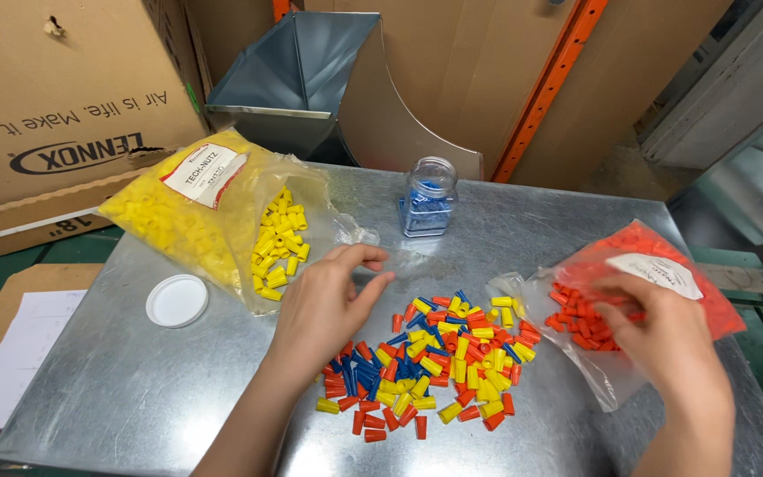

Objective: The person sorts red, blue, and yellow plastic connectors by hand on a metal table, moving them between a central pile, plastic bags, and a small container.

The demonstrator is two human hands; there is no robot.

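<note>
A person is standing over a metal table (134, 389), looking down at a mixed pile of small plastic caps (430, 362) in yellow, blue and orange that is lying in the middle of it. The left hand (324, 305) is hovering just beside the pile's upper left edge, its fingers loosely curled with thumb and forefinger drawing towards each other; I cannot tell whether a cap is being pinched between them. The right hand (660, 331) is resting over the open mouth of a clear bag of orange caps (655, 265) at the right, fingers bent and blurred, so their grip is unclear. A clear bag of yellow caps (196, 216) is lying at the upper left, a white lid (177, 300) just beside it. A small jar of blue caps (427, 199) is standing behind the pile.
</note>
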